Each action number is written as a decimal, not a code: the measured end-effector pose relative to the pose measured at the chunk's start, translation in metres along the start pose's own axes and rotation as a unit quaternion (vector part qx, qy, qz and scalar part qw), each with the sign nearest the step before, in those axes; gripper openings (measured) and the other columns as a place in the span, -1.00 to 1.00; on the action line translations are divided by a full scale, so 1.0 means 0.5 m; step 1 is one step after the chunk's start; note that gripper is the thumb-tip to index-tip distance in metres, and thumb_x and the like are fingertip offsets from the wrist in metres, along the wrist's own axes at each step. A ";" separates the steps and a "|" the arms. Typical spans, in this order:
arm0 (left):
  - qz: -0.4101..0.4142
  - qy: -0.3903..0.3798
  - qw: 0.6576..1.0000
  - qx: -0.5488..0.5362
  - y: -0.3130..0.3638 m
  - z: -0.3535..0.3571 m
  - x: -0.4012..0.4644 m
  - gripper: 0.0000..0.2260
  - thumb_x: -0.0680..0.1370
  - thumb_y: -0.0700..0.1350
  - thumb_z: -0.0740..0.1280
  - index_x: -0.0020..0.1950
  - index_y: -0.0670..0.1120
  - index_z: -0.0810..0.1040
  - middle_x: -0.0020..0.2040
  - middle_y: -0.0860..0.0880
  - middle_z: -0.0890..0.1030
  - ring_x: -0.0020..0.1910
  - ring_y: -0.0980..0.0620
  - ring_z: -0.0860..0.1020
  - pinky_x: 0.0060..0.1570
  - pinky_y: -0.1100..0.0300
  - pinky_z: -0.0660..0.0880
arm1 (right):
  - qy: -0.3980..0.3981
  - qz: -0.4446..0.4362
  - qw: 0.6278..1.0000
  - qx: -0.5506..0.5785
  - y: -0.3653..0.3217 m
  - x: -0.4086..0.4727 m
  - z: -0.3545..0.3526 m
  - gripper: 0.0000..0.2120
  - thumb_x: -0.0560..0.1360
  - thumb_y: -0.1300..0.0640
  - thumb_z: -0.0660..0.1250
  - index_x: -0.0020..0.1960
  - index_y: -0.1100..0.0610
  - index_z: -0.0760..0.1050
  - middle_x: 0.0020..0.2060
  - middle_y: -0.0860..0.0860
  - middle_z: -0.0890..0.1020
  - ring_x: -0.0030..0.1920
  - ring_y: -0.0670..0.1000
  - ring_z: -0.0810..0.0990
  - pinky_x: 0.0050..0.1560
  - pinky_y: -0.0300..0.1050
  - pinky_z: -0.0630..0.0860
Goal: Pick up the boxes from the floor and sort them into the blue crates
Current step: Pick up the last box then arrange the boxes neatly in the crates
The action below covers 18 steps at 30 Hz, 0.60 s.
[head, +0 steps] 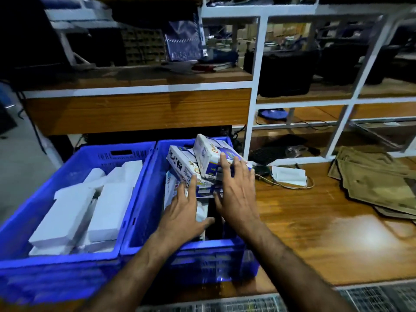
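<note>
Dim room; glossy wooden table [315,221], white-framed shelf [254,104] behind, grey floor [15,167] at left.

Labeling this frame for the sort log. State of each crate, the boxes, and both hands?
Left crate: holds plain white boxes, lying flat.
Right crate: holds printed boxes, piled crooked above the rim.
Left hand: open, fingers on the printed boxes.
Right hand: open, fingers on the pile.

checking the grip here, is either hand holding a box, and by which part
Neither grips one. The left hand and right hand lie open, straight fingers against the printed boxes piled in the right crate; full contact cannot be told.
</note>
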State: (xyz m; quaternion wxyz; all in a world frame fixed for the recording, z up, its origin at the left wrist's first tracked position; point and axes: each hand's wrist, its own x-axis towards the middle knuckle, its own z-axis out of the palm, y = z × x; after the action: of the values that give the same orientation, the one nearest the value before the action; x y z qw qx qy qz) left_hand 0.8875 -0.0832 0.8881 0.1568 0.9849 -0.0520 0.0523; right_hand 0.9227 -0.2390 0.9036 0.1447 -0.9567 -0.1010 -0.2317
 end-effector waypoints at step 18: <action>-0.069 -0.049 0.992 -0.098 -0.143 -0.015 0.083 0.12 0.44 0.26 0.47 0.60 0.09 -0.36 0.60 -0.16 0.11 0.51 -0.17 0.33 0.35 0.02 0.39 | 0.003 -0.013 1.000 -0.022 -0.057 0.005 0.058 -0.10 0.33 0.00 0.47 0.57 0.14 0.18 0.40 0.25 0.33 0.37 0.28 0.33 0.32 0.16 0.42</action>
State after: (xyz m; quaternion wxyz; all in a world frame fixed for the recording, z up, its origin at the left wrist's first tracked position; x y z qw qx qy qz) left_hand 0.9364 -0.0167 0.8787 0.2526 0.9675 0.0040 -0.0126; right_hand 0.9296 -0.2024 0.8866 0.1212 -0.9576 -0.1077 -0.2382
